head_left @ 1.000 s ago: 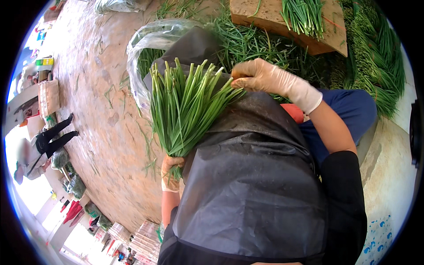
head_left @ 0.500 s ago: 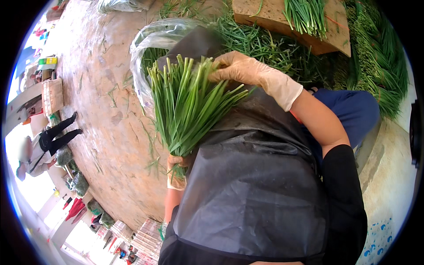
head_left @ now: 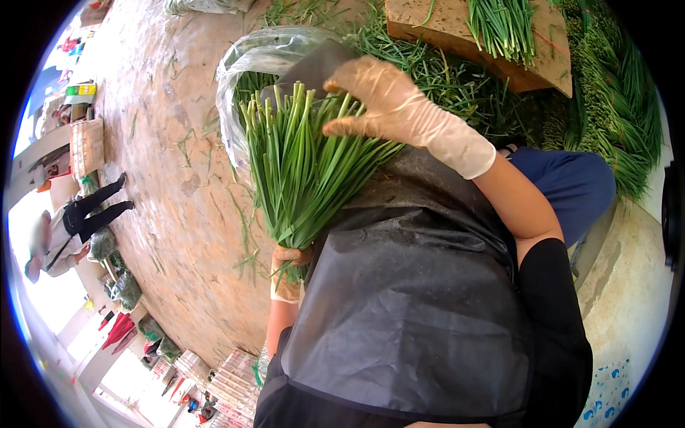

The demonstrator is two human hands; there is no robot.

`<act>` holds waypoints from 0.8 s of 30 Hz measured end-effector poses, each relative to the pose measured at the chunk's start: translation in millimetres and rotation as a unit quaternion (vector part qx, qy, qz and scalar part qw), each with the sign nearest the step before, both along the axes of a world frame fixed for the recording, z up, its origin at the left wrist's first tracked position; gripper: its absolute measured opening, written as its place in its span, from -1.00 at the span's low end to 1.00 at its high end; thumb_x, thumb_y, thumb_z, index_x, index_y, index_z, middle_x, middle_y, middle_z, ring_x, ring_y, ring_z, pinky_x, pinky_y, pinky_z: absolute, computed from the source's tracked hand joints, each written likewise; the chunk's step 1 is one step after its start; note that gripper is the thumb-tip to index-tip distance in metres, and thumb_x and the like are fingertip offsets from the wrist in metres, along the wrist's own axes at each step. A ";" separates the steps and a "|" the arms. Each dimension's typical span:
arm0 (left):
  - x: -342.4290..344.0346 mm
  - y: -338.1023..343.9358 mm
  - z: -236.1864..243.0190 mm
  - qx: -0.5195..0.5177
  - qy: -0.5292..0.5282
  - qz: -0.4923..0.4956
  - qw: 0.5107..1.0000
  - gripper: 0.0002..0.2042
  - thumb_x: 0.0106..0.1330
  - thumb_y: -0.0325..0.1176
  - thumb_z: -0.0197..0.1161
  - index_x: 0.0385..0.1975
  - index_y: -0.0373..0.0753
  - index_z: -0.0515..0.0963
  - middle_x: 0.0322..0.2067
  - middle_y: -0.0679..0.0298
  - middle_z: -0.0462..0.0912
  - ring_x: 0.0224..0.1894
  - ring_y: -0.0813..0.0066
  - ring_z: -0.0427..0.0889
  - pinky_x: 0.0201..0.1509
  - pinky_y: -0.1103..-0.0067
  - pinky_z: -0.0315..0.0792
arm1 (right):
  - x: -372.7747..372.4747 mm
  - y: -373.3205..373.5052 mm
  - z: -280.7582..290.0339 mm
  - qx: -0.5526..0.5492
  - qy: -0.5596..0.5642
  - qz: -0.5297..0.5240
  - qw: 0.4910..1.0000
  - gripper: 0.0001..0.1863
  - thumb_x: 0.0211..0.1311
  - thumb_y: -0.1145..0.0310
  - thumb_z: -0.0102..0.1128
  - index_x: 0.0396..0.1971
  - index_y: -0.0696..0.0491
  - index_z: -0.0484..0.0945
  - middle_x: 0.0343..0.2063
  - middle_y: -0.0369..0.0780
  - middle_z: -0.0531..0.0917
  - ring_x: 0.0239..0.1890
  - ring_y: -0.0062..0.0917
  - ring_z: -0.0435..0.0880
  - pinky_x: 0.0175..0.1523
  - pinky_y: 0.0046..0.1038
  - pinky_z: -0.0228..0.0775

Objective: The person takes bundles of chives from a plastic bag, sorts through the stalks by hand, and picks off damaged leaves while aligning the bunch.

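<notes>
A fanned bunch of garlic chives (head_left: 303, 164) stands over my lap, its pale cut ends pointing away from me. My left hand (head_left: 287, 262), in a thin whitish glove, is closed round the lower, leafy part of the bunch, and some leaf tips poke out beneath it. My right hand (head_left: 385, 100), gloved and stained brownish, is at the upper right of the bunch. Its thumb and fingers are spread apart, with nothing between them, just beside the cut ends. A dark apron (head_left: 421, 307) covers my front and lap.
Beyond the bunch lies a clear plastic bag (head_left: 230, 78) with greens inside. Loose trimmings (head_left: 457, 82) cover the floor below a wooden board (head_left: 428, 18) bearing more chives. Stacked chives (head_left: 621, 107) line the right wall. Far left, a person (head_left: 71, 221) stands near crates (head_left: 87, 146).
My right hand has opened from a pinch at the bunch's upper right and drawn slightly up. My left hand keeps its grip, and the bunch stays nearly in place.
</notes>
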State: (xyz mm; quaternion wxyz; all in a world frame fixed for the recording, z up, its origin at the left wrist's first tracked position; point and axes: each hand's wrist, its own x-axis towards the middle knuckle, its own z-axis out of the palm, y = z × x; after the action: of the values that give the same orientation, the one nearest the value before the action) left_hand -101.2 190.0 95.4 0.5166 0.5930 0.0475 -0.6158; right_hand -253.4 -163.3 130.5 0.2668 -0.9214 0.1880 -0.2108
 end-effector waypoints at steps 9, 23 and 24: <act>-2.4 1.3 -4.4 -0.005 0.001 0.004 1.000 -0.27 -0.36 -0.68 0.20 0.07 -0.38 0.40 -0.34 0.22 0.57 -0.59 0.56 0.43 -0.59 0.69 0.25 | -11.2 8.4 -18.6 0.440 0.069 0.167 0.880 -0.70 0.14 0.30 0.33 -0.20 0.17 0.64 -0.30 -0.26 0.60 -0.19 -0.53 0.56 -0.03 -0.50 0.40; 1.5 0.0 -0.1 -0.003 -0.005 -0.010 1.000 -0.27 -0.36 -0.68 0.20 0.07 -0.38 0.40 -0.33 0.23 0.57 -0.57 0.55 0.45 -0.57 0.68 0.27 | -53.2 -36.1 -34.9 0.036 0.040 -0.063 0.997 -0.42 0.12 -0.08 0.23 0.08 -0.05 0.51 0.10 -0.11 0.49 0.22 -0.28 0.35 0.30 -0.28 0.18; 2.4 0.2 1.8 -0.004 -0.005 -0.008 1.000 -0.27 -0.36 -0.68 0.20 0.07 -0.38 0.40 -0.33 0.23 0.57 -0.57 0.54 0.45 -0.57 0.68 0.28 | -40.4 -23.6 -5.1 0.168 0.044 0.001 0.985 -0.33 0.07 -0.19 0.18 0.08 -0.04 0.51 0.14 -0.09 0.46 0.23 -0.24 0.34 0.32 -0.29 0.17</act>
State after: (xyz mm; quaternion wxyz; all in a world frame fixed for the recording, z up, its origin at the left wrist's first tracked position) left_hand -98.8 190.2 97.3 0.5144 0.5942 0.0372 -0.6171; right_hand -293.8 -186.8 125.4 0.4095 -0.8719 0.2317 -0.1354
